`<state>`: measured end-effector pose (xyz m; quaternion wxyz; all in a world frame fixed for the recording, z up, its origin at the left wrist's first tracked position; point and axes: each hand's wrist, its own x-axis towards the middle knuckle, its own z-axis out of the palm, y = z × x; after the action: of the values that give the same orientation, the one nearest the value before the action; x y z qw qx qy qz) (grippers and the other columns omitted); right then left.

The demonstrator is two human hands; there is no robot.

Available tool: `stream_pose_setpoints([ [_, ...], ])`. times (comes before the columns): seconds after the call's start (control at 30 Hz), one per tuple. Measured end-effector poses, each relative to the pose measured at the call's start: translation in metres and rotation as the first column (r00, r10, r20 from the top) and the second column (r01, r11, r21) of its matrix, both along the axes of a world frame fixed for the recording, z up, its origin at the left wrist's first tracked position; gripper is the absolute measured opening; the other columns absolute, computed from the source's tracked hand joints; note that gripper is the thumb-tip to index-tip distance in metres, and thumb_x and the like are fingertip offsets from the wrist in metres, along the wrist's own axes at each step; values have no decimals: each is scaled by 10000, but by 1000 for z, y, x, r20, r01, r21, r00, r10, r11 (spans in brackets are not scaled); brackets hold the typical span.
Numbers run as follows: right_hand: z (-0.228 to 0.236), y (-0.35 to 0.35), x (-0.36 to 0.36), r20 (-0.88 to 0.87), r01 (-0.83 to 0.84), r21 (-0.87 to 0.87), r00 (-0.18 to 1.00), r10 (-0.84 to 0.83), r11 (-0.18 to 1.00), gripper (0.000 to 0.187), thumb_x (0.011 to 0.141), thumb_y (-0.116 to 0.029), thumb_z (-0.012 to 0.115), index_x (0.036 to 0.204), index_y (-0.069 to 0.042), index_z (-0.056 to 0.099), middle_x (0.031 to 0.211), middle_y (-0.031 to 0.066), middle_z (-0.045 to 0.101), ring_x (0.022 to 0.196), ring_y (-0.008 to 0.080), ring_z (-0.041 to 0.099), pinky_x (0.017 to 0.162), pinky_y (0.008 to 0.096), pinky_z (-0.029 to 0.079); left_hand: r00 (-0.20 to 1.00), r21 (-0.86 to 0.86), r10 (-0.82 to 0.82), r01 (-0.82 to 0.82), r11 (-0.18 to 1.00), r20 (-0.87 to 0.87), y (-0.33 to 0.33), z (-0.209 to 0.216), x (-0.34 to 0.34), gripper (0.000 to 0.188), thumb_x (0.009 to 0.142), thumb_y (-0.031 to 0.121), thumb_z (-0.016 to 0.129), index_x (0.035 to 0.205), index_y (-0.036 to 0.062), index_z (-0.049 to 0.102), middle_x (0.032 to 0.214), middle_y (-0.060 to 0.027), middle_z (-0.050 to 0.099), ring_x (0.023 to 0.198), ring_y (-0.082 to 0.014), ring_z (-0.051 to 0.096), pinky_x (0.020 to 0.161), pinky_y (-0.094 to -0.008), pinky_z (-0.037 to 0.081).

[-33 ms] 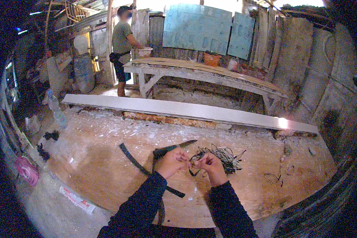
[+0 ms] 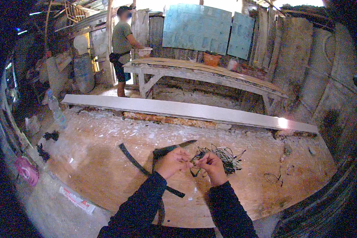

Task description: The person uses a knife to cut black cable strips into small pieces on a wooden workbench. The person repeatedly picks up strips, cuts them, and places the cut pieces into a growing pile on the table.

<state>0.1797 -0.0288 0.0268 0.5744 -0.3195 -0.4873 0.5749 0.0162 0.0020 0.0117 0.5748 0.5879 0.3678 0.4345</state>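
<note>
Over the wooden tabletop [image 2: 107,174], my two hands are close together, fingertips nearly meeting. My right hand [image 2: 212,166] is closed in a pinch on a thin black cord [image 2: 193,173], whose small loop hangs between the hands. My left hand [image 2: 173,162] is closed too, thumb and fingers pinched at the cord's near end; the exact grip is too small to see. Beneath and behind it lies a dark, pointed, blade-like piece [image 2: 186,143], partly hidden. A flat black strap [image 2: 133,157] runs slantwise under my left wrist. Beyond my right hand sits a tangled pile of black cords [image 2: 226,155].
A long pale board [image 2: 166,108] borders the table's far side. Loose cord bits [image 2: 279,178] lie at right, black bundles [image 2: 50,135] and a plastic bottle [image 2: 57,113] at left. Farther back, a person [image 2: 123,43] holds a bowl [image 2: 145,51] beside a bench [image 2: 178,65] bearing an orange pot [image 2: 212,59].
The small cord loop between my hands has shifted very slightly. Both hands stay in nearly the same place.
</note>
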Motion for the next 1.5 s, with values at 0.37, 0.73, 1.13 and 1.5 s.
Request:
stream_pose_setpoints([
  [0.37,23,-8,-3,320,546,220,743,-588,809,113,708,31,528,794,-30,484,731,45,482,686,131,480,624,236,401,914,98,-405,406,909,-24,0,8,7,399,679,101,680,1002,83,448,747,-10,568,581,-74,523,434,-188,404],
  [0.73,-5,9,4,382,331,339,807,-450,881,95,689,-65,640,781,-56,619,963,97,498,930,184,473,808,294,378,952,133,305,-306,943,23,17,-5,-13,182,690,57,633,831,47,516,697,-6,513,563,-73,480,439,-199,400],
  [1.13,4,-6,-7,159,-367,18,919,360,930,133,745,-98,582,835,-7,618,1079,94,505,938,178,518,822,294,380,909,143,394,-411,900,135,31,-20,-14,168,684,40,630,823,55,536,731,-17,565,619,-79,514,474,-209,415],
  [1.5,0,-1,4,259,-241,-19,936,238,970,71,652,-18,645,704,-34,599,771,35,600,713,116,555,671,241,427,991,191,134,-137,972,29,23,-19,-3,235,693,-51,533,910,38,520,803,-44,565,690,-99,535,578,-203,442],
])
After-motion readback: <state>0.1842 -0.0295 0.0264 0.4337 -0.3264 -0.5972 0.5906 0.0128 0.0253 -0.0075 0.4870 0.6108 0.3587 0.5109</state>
